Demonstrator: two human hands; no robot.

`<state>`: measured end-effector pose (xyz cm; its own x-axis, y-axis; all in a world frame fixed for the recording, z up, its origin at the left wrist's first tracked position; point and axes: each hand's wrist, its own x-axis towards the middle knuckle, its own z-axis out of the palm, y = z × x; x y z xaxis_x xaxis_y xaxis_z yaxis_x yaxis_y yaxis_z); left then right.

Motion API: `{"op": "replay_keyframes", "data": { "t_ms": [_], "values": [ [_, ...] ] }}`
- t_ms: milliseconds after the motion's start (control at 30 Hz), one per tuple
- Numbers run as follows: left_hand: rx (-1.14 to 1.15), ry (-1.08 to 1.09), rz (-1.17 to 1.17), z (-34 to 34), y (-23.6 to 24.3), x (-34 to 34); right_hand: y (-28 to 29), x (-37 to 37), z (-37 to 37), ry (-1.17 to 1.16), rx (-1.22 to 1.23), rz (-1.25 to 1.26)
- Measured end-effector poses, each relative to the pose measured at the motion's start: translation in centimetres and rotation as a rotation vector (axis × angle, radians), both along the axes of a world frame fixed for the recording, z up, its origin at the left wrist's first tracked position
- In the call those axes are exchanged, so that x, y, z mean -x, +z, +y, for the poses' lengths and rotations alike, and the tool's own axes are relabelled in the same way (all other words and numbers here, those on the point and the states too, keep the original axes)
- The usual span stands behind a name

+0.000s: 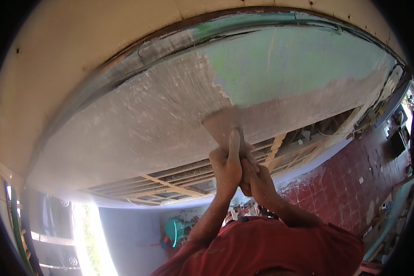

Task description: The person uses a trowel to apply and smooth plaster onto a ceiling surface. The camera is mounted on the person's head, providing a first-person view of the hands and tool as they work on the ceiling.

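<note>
A broad-bladed scraper is raised against the wall, its blade slightly blurred and close to the ragged lower edge of the green paint. My left hand is closed round its handle, thumb laid along it toward the blade. Just to the right and lower, my right hand is closed on the same handle, fingers against the left hand. Most of the handle is hidden by the two hands. Around and left of the blade the wall is bare, grey-brown and streaked with scratches.
Below the bare wall runs a wooden slatted frame with open gaps. Dark cables hang at the right end. Red floor tiles lie at lower right. A turquoise plastic item stands low on the left, near a bright opening.
</note>
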<state>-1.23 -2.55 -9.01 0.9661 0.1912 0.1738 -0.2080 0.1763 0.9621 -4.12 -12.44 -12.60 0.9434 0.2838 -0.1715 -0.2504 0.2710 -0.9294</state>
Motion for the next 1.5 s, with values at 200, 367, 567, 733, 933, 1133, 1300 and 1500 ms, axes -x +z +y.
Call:
{"op": "replay_keyframes", "data": {
  "t_ms": [200, 367, 567, 733, 933, 1133, 1300, 1500],
  "values": [
    [0.081, -0.041, 0.017, -0.1, 4.0, -0.9, 1.7, -1.5, 0.0, 0.024, -0.09, -0.117],
    [0.04, -0.034, -0.006, 0.1, 2.4, -1.2, 2.3, -1.2, 0.1, 0.026, -0.101, -0.046],
    [0.042, -0.094, 0.054, 0.8, 0.1, -1.1, 1.0, 0.1, 0.1, 0.085, -0.089, -0.004],
    [0.11, -0.095, 0.077, 0.2, 2.8, -0.5, 2.5, 0.0, 0.1, 0.06, -0.144, -0.024],
    [0.154, -0.105, 0.05, 0.0, -0.9, 0.4, -0.1, 0.2, -0.2, 0.022, -0.03, 0.052],
    [0.112, -0.058, -0.077, 0.5, 4.2, -1.2, 4.4, -2.0, 0.2, 0.073, 0.007, -0.165],
    [0.145, -0.055, -0.024, 0.5, 1.8, 0.0, 3.0, -0.7, 0.1, 0.074, 0.077, -0.134],
    [0.139, 0.029, -0.128, 0.9, 6.1, -1.0, 5.2, -2.0, 0.2, 0.147, 0.045, -0.41]
  ]
}}
